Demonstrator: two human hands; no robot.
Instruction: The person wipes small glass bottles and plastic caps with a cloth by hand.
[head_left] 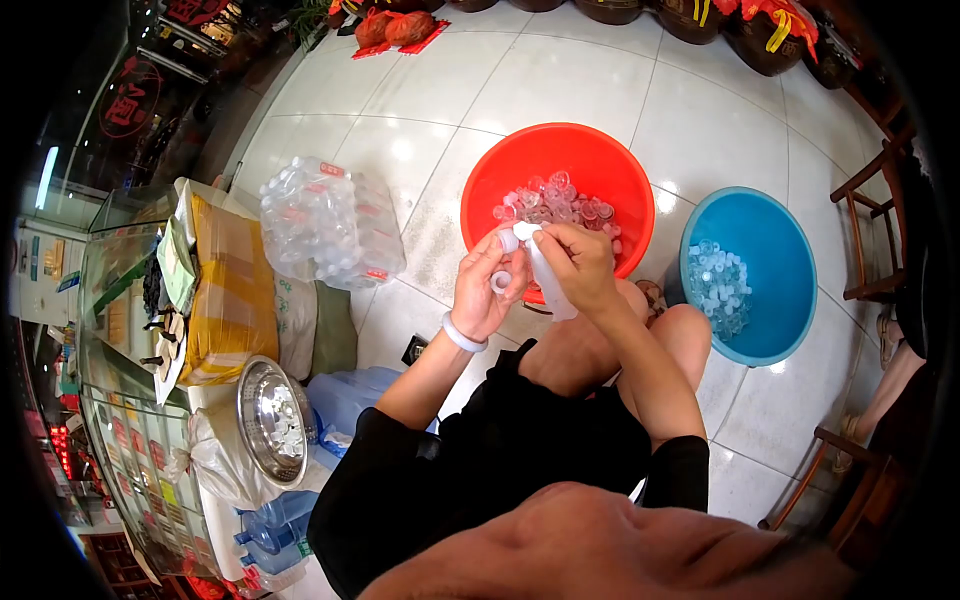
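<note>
My left hand (484, 288) is closed around a small white round cap-like piece (508, 240), and a white ring-shaped piece (501, 282) shows between its fingers. My right hand (584, 262), closed in a pinch, holds a thin whitish strip (548, 278) that hangs down below the fingers. Both hands meet over the near edge of a red basin (490, 165), where a white bit (526, 231) sits between the fingertips. Inside the basin lies a pile of clear, small round pieces (560, 200). Exactly what the pieces are is too small to tell.
A blue tub (785, 290) with white and clear small pieces (718, 285) stands right. Left are wrapped plastic bottles (335, 225), a taped carton (232, 290), a metal bowl (255, 440) of white pieces and large water jugs (272, 530). Another person's leg (890, 390) and wooden chairs (880, 200) are far right.
</note>
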